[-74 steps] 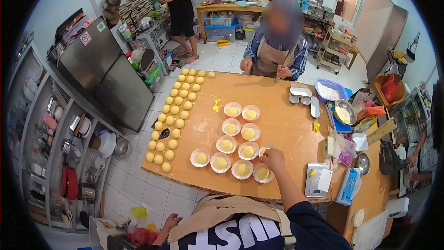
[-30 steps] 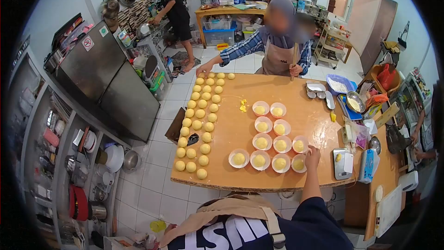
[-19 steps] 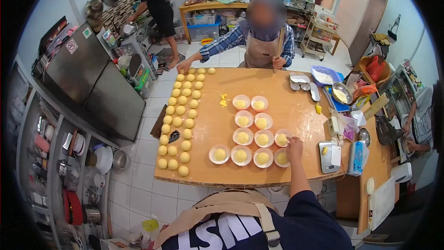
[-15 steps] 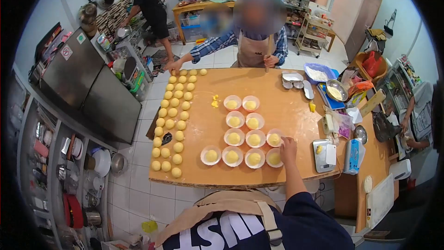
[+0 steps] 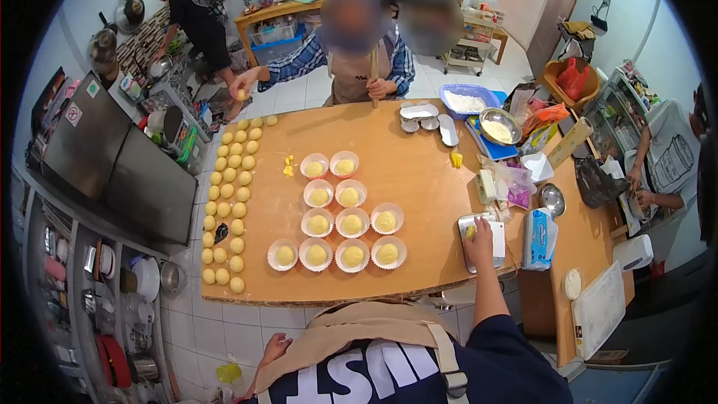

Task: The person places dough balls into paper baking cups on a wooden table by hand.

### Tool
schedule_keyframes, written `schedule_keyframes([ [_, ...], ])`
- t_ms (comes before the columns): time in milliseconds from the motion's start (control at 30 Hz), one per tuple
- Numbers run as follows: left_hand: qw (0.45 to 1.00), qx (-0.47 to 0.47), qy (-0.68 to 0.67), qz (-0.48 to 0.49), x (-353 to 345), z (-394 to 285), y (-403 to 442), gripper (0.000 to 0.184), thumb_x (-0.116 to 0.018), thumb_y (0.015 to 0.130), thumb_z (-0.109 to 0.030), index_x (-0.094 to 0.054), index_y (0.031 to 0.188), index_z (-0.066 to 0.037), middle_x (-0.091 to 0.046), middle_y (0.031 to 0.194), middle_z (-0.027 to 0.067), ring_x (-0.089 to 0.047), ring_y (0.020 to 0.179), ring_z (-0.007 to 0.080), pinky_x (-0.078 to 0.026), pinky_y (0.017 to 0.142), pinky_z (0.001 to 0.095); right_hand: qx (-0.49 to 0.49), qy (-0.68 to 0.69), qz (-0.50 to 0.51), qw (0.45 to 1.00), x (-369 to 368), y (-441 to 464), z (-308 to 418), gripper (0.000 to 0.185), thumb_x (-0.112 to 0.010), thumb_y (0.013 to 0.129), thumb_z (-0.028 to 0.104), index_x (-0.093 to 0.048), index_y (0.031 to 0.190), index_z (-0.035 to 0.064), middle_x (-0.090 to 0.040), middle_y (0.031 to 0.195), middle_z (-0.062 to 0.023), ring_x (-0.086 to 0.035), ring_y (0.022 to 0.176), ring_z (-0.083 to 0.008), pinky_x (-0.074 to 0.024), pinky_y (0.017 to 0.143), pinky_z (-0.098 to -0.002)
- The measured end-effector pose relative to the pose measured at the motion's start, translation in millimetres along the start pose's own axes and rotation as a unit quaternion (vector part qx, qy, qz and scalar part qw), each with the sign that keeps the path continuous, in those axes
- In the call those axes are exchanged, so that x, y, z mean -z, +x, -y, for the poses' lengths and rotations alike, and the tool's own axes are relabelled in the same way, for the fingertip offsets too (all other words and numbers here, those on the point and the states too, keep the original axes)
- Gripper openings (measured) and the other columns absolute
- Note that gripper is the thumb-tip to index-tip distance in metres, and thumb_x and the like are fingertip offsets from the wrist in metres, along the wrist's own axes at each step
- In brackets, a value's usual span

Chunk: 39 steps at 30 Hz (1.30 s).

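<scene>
My right hand (image 5: 481, 241) reaches over the kitchen scale (image 5: 470, 262) at the table's right side. Its fingers bend down beside a small yellow lump (image 5: 470, 233) and a white flat piece (image 5: 498, 239); what they pinch is hidden. Low in the view, my left hand (image 5: 277, 348) hangs beside the beige apron (image 5: 329, 323), fingers loosely curled, holding nothing I can see. Left of the scale stand several white paper cups (image 5: 315, 269), each with a pale yellow dough ball (image 5: 388, 253) inside.
Several rows of dough balls (image 5: 237, 245) line the table's left edge. Across the table a person in plaid sleeves (image 5: 299, 60) holds a wooden stick (image 5: 375, 78) and a dough ball (image 5: 241, 95). A flour basin (image 5: 464, 102), metal bowl (image 5: 499, 127) and tissue pack (image 5: 538, 239) are at the right.
My right hand has left the rightmost paper cups and moved right to the scale. My left hand has come into view. The person opposite has lifted a dough ball. The view has shifted right.
</scene>
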State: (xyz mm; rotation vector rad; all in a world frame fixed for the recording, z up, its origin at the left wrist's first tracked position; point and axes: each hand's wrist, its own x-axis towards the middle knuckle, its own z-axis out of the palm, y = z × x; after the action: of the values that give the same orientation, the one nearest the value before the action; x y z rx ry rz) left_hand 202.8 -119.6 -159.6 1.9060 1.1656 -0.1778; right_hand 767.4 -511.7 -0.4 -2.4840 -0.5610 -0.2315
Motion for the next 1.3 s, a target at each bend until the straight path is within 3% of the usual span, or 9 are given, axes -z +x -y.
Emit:
schedule_keyframes([
  [200, 0.998, 0.044, 0.032, 0.038, -3, 14, -6, 0.062, -0.074, 0.078, -0.04, -0.055, 0.117, 0.004, -0.064, 0.101, 0.0177, -0.064, 0.092, 0.0259, -0.052, 0.08, 0.0345, -0.026, -0.082, 0.143, 0.986, 9, 22, -16, 0.028, -0.067, 0.074, 0.002, -0.066, 0.102, 0.0047, -0.06, 0.111, -0.0163, -0.06, 0.098, -0.0342, -0.0488, 0.085, -0.039],
  [333, 0.995, 0.074, 0.048, 0.048, 7, 27, -4, 0.063, -0.074, 0.077, -0.041, -0.055, 0.117, 0.004, -0.064, 0.1, 0.0177, -0.064, 0.092, 0.026, -0.051, 0.08, 0.0345, -0.192, 0.179, 0.107, 0.959, 10, 37, -24, 0.033, -0.064, 0.077, 0.002, -0.063, 0.109, 0.0056, -0.061, 0.104, -0.014, -0.061, 0.097, -0.0321, -0.0506, 0.083, -0.0403],
  [500, 0.996, 0.083, 0.016, 0.023, 3, 31, -13, 0.064, -0.075, 0.076, -0.043, -0.056, 0.116, 0.003, -0.064, 0.1, 0.0174, -0.063, 0.092, 0.0264, -0.051, 0.081, 0.0349, -0.278, 0.793, 0.009, 0.543, 12, 35, -34, 0.03, -0.051, 0.085, 0.007, -0.058, 0.114, 0.0022, -0.061, 0.106, -0.0139, -0.059, 0.103, -0.0288, -0.0533, 0.084, -0.0412],
  [633, 0.998, 0.067, -0.016, 0.001, -15, 30, -37, 0.063, -0.074, 0.076, -0.045, -0.057, 0.116, 0.001, -0.064, 0.101, 0.0173, -0.064, 0.092, 0.0266, -0.051, 0.082, 0.0352, -0.257, 0.863, 0.051, 0.433, 23, 40, 27, 0.028, -0.049, 0.091, 0.018, -0.058, 0.11, -0.0003, -0.061, 0.11, -0.0162, -0.06, 0.103, -0.0271, -0.0542, 0.088, -0.0373],
  [767, 0.996, 0.079, -0.031, 0.009, -24, 41, -66, 0.064, -0.074, 0.076, -0.046, -0.057, 0.116, 0.002, -0.065, 0.101, 0.0178, -0.064, 0.093, 0.027, -0.051, 0.082, 0.0354, -0.248, 0.852, 0.113, 0.447, -36, 53, 69, 0.03, -0.052, 0.097, 0.024, -0.056, 0.118, 0.0034, -0.061, 0.115, -0.0123, -0.064, 0.095, -0.0184, -0.0575, 0.075, -0.0234],
  [900, 0.993, 0.108, -0.045, 0.0, -11, 66, -90, 0.065, -0.073, 0.076, -0.047, -0.057, 0.116, 0.002, -0.065, 0.102, 0.0182, -0.064, 0.094, 0.0274, -0.051, 0.082, 0.0356, -0.182, 0.837, 0.391, 0.337, -88, 34, 162, 0.012, -0.058, 0.094, 0.017, -0.057, 0.104, 0.0119, -0.06, 0.077, -0.0014, -0.055, 0.061, -0.008, -0.0435, 0.044, -0.0176],
  [967, 0.991, 0.125, -0.053, -0.012, -1, 82, -101, 0.066, -0.073, 0.076, -0.047, -0.057, 0.116, 0.002, -0.065, 0.102, 0.0184, -0.064, 0.094, 0.0275, -0.051, 0.082, 0.0357, -0.535, 0.653, 0.238, 0.481, -61, 8, 284, 0.025, -0.051, 0.098, 0.037, -0.054, 0.085, 0.0147, -0.043, 0.058, 0.0038, -0.039, 0.047, -0.0061, -0.0292, 0.038, -0.0204],
  [1033, 0.987, 0.145, -0.062, -0.024, 8, 101, -112, 0.066, -0.073, 0.076, -0.048, -0.057, 0.117, 0.002, -0.065, 0.102, 0.0186, -0.064, 0.095, 0.0277, -0.051, 0.082, 0.0357, -0.315, 0.706, 0.447, 0.449, -82, -33, 322, 0.049, -0.039, 0.097, 0.053, -0.043, 0.065, 0.0168, -0.027, 0.051, 0.0044, -0.024, 0.039, -0.0091, -0.0193, 0.034, -0.023],
  [1300, 0.971, 0.226, -0.071, -0.023, 54, 195, -136, 0.069, -0.072, 0.075, -0.05, -0.057, 0.117, 0.002, -0.065, 0.103, 0.0195, -0.064, 0.096, 0.0285, -0.051, 0.083, 0.0361, -0.209, 0.592, 0.59, 0.508, -115, -115, 458, 0.045, -0.035, 0.1, 0.046, -0.039, 0.072, 0.012, -0.033, 0.061, 0.0001, -0.03, 0.049, -0.0103, -0.0239, 0.039, -0.0236],
])
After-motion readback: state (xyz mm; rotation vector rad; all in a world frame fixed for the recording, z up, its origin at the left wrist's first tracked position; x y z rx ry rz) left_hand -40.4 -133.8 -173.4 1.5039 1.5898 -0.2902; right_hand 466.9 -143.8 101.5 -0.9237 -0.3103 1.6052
